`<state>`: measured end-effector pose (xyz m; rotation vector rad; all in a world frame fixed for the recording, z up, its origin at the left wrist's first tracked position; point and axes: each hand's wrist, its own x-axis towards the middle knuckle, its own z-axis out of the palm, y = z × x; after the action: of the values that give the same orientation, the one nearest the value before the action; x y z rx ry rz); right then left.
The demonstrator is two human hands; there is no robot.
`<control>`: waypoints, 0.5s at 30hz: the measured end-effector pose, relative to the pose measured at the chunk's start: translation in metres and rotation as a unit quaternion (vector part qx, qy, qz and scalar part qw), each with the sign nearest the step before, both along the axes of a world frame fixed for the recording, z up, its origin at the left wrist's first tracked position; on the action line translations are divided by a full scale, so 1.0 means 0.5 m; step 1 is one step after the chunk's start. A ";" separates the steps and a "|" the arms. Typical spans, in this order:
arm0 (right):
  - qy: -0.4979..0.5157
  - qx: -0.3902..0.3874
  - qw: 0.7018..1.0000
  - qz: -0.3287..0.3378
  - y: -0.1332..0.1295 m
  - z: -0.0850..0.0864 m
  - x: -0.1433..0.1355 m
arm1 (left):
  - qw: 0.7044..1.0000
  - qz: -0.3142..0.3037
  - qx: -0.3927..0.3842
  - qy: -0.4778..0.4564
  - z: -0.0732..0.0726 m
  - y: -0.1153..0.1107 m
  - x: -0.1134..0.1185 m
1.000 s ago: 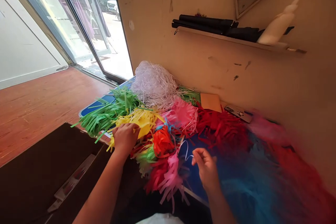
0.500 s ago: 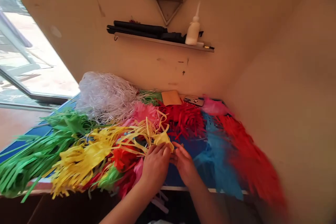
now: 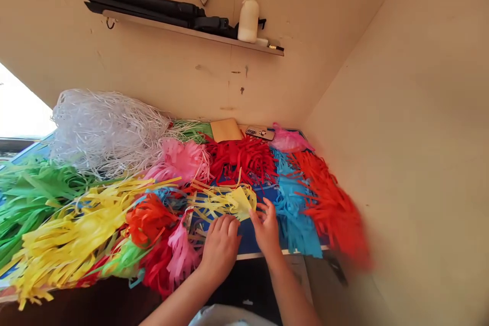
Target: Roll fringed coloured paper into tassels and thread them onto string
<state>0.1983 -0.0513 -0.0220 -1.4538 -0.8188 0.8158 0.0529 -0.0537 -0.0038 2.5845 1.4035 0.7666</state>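
Observation:
A pale yellow fringed sheet (image 3: 241, 199), its thin strips spreading left, lies on the blue tabletop (image 3: 246, 244) near the front edge. My right hand (image 3: 266, 226) has thumb and forefinger closed on its right edge, the other fingers slightly bent. My left hand (image 3: 221, 244) is back up at the sheet's lower side, with fingers curled and together; their tips are hidden, so what they grip cannot be made out. Just left of it are a pink fringed bunch (image 3: 182, 249) and a red-orange fringed bunch (image 3: 148, 218).
Yellow fringe (image 3: 80, 229), green fringe (image 3: 34, 193) and a white stringy heap (image 3: 107, 132) cover the left. Red fringe (image 3: 244, 158), an orange-tan square (image 3: 226, 130) and a phone (image 3: 260, 133) lie behind. Blue (image 3: 296, 204) and red-orange fringe (image 3: 332, 204) hang right. A wall shelf (image 3: 171, 25) holds a glue bottle (image 3: 249, 18).
My view has turned down and to the right. My hands have drawn slightly apart, and the yellow sheet now lies flatter, its strips lower on the table.

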 end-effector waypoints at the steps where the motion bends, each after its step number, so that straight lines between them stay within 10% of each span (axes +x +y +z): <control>1: 0.035 -0.004 0.999 0.006 0.010 0.005 -0.005 | 1.000 0.022 0.006 -0.014 0.005 0.004 0.008; 7: 0.273 0.001 0.962 0.027 0.026 0.028 -0.053 | 0.996 0.073 0.030 -0.038 0.055 0.050 -0.018; 12: 0.545 -0.112 0.808 0.193 0.031 0.063 -0.102 | 0.991 0.023 0.122 -0.053 0.123 0.047 -0.093; 15: 0.565 -0.064 0.798 0.202 0.054 0.081 -0.113 | 0.990 0.011 0.136 -0.036 0.127 0.033 -0.107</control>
<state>0.1416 -0.0245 0.0185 -0.6307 -0.1123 1.8288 -0.0004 -0.0371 0.0595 2.7071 1.3945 1.1147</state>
